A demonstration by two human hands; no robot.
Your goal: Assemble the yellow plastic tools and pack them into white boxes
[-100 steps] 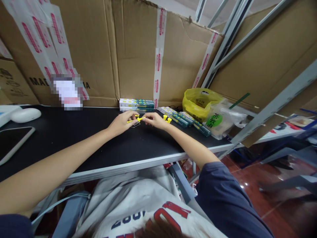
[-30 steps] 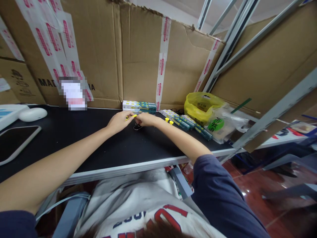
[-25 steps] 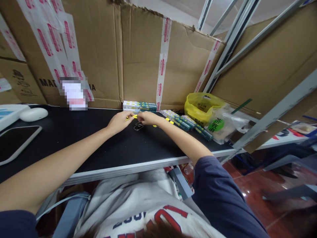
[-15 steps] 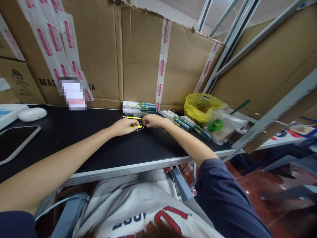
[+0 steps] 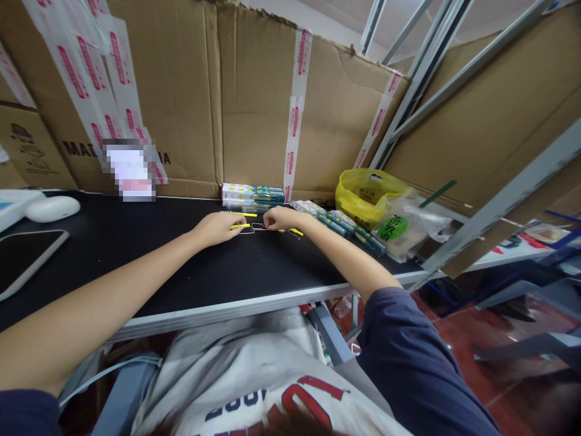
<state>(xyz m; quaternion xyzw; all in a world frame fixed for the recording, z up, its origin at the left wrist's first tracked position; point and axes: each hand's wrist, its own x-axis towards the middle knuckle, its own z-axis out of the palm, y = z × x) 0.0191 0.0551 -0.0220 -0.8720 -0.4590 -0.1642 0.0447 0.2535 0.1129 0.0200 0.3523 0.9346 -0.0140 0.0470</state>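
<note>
Left hand (image 5: pixel 218 229) shifted slightly left, pinching the nearer yellow stick (image 5: pixel 240 226) over the far half of the desk (image 5: pixel 195 272), right hand (image 5: pixel 278 218) grip unclear; stick probably light, stiff, best held mid-shaft.

The left arm (image 5: pixel 113 284) and right arm (image 5: pixel 347 257) stretch forward and angle inward, so that the bare left hand (image 5: pixel 219 228) and right hand (image 5: pixel 278 218) sit near each other but apart. The left is closed in a pinch; the right curls downward, its fingertips (image 5: pixel 267 226) partly hidden, their grip unclear.
</note>
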